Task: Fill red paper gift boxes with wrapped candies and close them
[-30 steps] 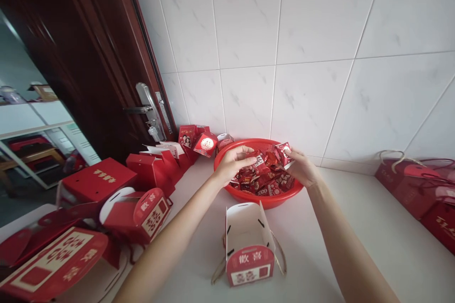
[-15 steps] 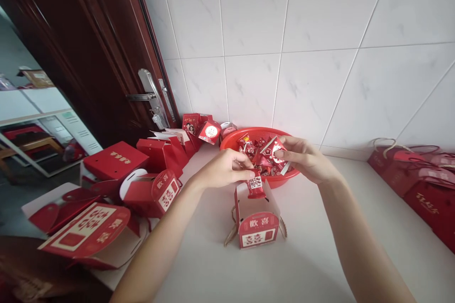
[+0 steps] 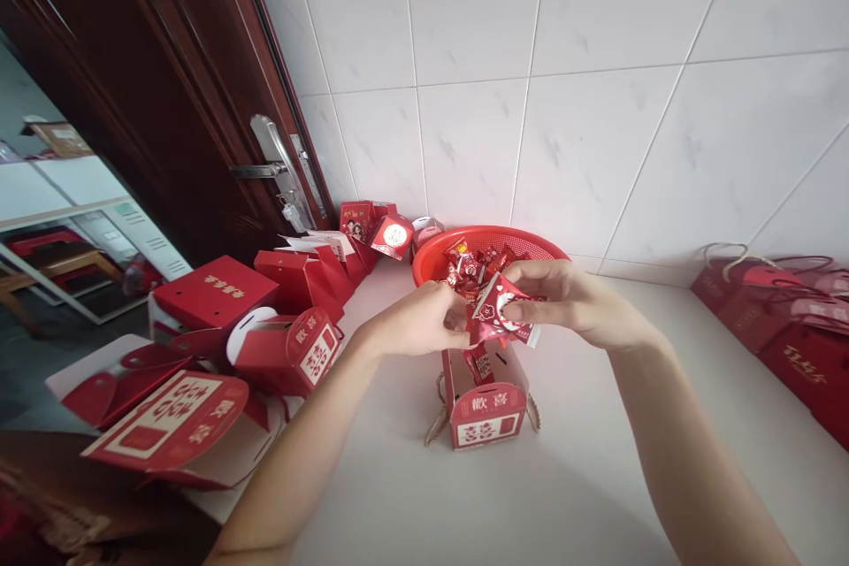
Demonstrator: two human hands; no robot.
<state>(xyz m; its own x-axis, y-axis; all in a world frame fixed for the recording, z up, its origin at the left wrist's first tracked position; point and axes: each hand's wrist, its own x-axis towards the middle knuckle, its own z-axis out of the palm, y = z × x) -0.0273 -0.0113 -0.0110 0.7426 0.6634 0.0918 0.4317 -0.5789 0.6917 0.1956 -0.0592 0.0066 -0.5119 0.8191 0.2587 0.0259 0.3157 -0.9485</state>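
My right hand (image 3: 570, 305) pinches a red and white candy packet (image 3: 500, 311) above the back of an open red box (image 3: 487, 416) with rope handles. Beside the packet's left edge is my left hand (image 3: 431, 318), its fingers bent close together; whether they grip the packet's edge or something else is hidden. A small red packet (image 3: 478, 364) lies inside the open box. Behind both hands stands a red plastic basket (image 3: 431, 252) holding several wrapped candies (image 3: 464, 263).
Several red boxes (image 3: 216, 292) crowd the left side of the white table (image 3: 563, 486). Red gift bags (image 3: 789, 354) stand at the right. A tiled wall (image 3: 597, 150) rises behind, and a dark wooden door (image 3: 165, 88) is at the left.
The small red packet has left my left fingers and lies in the box. My right hand has brought its larger packet down and left, from over the basket to above the box.
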